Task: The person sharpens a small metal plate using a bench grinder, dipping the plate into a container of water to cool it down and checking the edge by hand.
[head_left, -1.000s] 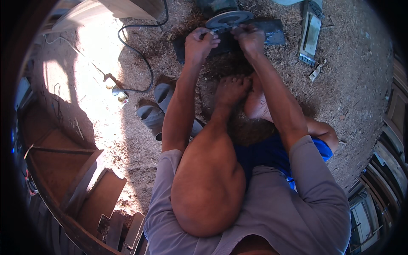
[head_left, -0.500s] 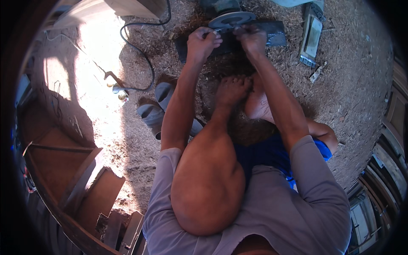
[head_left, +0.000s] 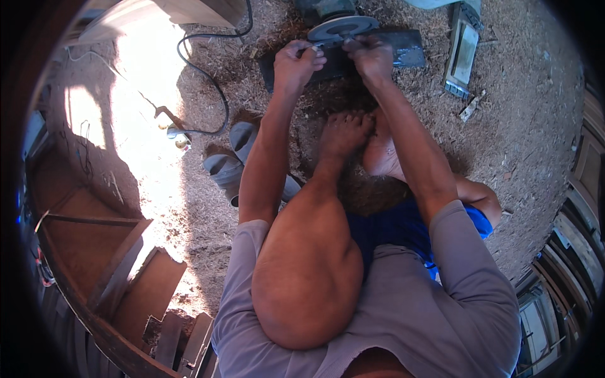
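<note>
At the top middle, a grey grinding disc (head_left: 343,28) stands on a dark machine body (head_left: 324,7). Right at its near edge, my left hand (head_left: 297,67) and my right hand (head_left: 372,60) are closed, thumbs and fingers pinched. A thin, narrow piece (head_left: 327,44) appears to span between the two pinches, against or just short of the disc; its kind is too small to make out. Beneath my hands lies a dark flat board (head_left: 406,49), partly covered by them. Both forearms reach forward around my raised knee.
A black cable (head_left: 217,88) curls across the sandy ground to a plug near the sunlit strip. Grey sandals (head_left: 224,169) lie by my left forearm. A hand-plane-like tool (head_left: 462,57) rests at the upper right. Wooden panels (head_left: 148,293) and stacked boards (head_left: 576,252) line both sides.
My left hand has shifted slightly left and down, and my right hand a touch left. Both keep their pinch by the disc; the rest looks the same.
</note>
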Tool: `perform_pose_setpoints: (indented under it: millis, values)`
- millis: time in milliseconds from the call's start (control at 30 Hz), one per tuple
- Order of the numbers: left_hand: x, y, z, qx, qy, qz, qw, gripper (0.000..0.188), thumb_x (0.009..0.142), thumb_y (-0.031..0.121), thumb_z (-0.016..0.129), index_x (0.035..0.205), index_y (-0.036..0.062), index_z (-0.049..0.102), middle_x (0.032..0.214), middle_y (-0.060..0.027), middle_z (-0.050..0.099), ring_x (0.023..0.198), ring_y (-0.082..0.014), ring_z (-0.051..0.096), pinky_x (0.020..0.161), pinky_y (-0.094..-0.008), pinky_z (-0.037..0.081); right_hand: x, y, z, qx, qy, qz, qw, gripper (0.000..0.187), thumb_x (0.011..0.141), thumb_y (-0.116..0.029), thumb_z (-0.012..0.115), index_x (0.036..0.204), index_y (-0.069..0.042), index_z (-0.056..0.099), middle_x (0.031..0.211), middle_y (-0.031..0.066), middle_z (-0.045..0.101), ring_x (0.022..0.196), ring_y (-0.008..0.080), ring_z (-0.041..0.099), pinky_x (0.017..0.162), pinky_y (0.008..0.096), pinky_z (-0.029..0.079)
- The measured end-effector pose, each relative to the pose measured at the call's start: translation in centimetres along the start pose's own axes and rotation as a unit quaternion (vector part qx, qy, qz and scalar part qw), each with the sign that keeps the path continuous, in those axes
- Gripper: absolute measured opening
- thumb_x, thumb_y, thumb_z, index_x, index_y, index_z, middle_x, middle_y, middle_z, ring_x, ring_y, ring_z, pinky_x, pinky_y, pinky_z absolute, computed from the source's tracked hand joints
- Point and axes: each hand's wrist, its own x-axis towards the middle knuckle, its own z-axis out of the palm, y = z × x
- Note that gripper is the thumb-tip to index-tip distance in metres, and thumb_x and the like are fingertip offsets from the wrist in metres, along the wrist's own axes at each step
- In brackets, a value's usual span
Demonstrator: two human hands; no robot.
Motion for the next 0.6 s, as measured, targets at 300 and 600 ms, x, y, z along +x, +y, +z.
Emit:
perform_pose_setpoints:
  millis: [300, 600]
  values:
    - [-0.1, 0.0, -1.3, 0.000, -0.005, -0.001, 1.000, 0.014, 0.091, 0.007, 0.058, 0.097, -0.0068, 0.057, 0.089, -0.0164, 0.067, 0.078, -0.0207, 0.069, 0.068, -0.0278, 0.058, -0.9, -1.1, 0.6, -0.083, -0.011, 0.027, 0.996, 0.029, 0.071, -0.028, 0.079, 0.091, -0.008, 0.074, 0.091, 0.0123, 0.072, 0.087, 0.0262, 0.069, 0.082, 0.0346, 0.051]
    - [0.5, -0.7, 0.0, -0.007, -0.016, 0.008, 1.000, 0.016, 0.091, 0.008, 0.058, 0.098, -0.0075, 0.058, 0.087, -0.0162, 0.067, 0.075, -0.0199, 0.069, 0.066, -0.0272, 0.058, -0.5, -0.8, -0.4, -0.004, -0.010, -0.029, 1.000, 0.023, 0.075, -0.015, 0.075, 0.090, 0.002, 0.070, 0.076, 0.0112, 0.071, 0.068, 0.0159, 0.067, 0.066, 0.0285, 0.052]
